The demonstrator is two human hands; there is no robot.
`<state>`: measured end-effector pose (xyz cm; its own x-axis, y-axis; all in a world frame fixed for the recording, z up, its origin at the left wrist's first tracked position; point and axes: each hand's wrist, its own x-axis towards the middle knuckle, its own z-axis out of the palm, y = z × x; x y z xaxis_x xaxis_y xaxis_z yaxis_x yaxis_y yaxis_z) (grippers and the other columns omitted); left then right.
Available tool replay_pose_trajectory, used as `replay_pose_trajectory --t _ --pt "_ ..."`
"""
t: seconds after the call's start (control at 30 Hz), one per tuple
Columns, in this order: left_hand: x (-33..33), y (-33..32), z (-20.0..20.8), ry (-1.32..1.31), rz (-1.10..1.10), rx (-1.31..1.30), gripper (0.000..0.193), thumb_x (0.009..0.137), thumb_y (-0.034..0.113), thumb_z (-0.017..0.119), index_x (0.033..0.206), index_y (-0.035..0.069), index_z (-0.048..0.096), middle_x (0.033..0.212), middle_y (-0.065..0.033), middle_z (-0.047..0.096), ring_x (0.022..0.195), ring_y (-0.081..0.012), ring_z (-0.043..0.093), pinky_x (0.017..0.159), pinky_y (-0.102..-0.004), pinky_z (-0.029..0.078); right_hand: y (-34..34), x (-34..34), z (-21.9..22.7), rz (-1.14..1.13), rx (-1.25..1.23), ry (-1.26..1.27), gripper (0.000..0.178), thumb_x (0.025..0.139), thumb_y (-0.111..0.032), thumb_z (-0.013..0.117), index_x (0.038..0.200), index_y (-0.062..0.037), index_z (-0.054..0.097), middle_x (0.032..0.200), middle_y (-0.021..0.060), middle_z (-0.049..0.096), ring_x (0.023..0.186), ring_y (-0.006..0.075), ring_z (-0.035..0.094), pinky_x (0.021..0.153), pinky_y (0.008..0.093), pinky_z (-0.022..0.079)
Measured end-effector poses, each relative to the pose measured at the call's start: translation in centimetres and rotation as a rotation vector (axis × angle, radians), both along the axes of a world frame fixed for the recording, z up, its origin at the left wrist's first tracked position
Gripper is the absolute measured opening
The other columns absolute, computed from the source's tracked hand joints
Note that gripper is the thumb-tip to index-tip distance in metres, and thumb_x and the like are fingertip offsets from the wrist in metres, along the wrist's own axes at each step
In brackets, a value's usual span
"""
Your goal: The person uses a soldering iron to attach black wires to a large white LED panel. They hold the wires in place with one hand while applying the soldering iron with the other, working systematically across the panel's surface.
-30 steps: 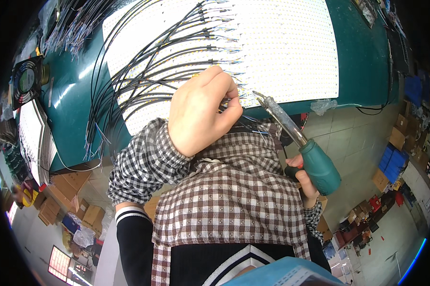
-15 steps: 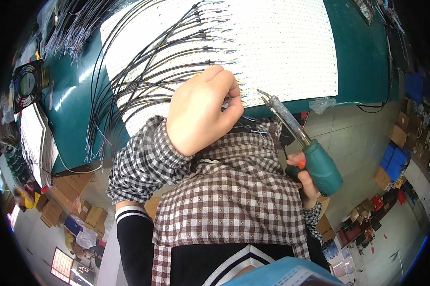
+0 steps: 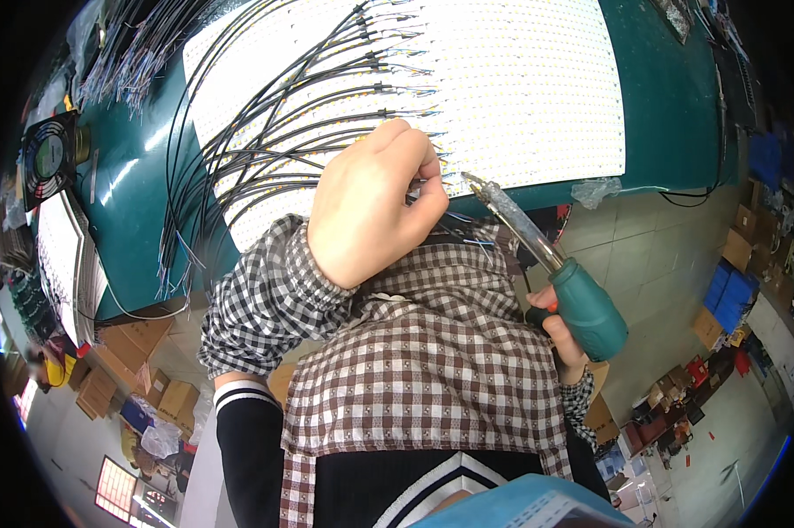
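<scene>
My left hand point(image 3: 370, 202) is pinched over the near edge of a white LED board point(image 3: 529, 88), its fingertips closed on a thin cable end. Coloured wire tips poke out just past those fingers. My right hand point(image 3: 562, 330) grips the green handle of a soldering iron point(image 3: 590, 308). The iron slants up and left, its tip close to the board's near edge, a little right of my left fingers. I cannot tell whether the tip touches the board. Several black cables point(image 3: 282, 110) lie across the board's left half, with their stripped ends lined up along its middle.
The board lies on a green tabletop point(image 3: 669, 114). On the left stand a small black fan point(image 3: 49, 158) and a stack of white boards point(image 3: 62, 255). A bundle of wires point(image 3: 142, 53) lies at the far left. Crumpled clear plastic point(image 3: 596, 193) sits at the near table edge.
The soldering iron's tip has moved slightly left and toward me, closer to my left fingers. My left hand has stayed in place.
</scene>
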<state>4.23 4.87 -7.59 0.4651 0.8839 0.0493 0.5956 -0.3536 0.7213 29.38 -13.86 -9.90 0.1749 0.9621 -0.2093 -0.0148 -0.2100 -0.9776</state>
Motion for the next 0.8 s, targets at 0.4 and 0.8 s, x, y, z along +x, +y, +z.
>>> replay_pose_trajectory --t 0.4,0.8 --pt "-0.03 0.12 0.03 -0.009 -0.013 -0.019 0.009 0.08 0.001 0.07 0.082 0.002 0.061 0.08 -0.0086 0.06 0.068 -0.0218 0.062 0.06 -0.0315 0.05 0.18 0.06 -0.15 0.02 0.012 -0.023 0.06 0.079 -0.019 0.091 0.122 0.0117 0.063 0.091 0.0107 0.075 0.085 0.0177 0.073 0.079 0.0306 0.059" --pt "0.01 0.12 0.07 -0.005 -0.014 -0.016 0.01 0.08 0.001 0.07 0.082 0.002 0.061 0.08 -0.0086 0.06 0.069 -0.0222 0.062 0.06 -0.032 0.05 0.15 -0.12 -0.33 0.014 0.02 -0.027 0.064 0.078 -0.019 0.093 0.124 0.0119 0.061 0.091 0.0102 0.076 0.085 0.0166 0.073 0.079 0.0298 0.059"
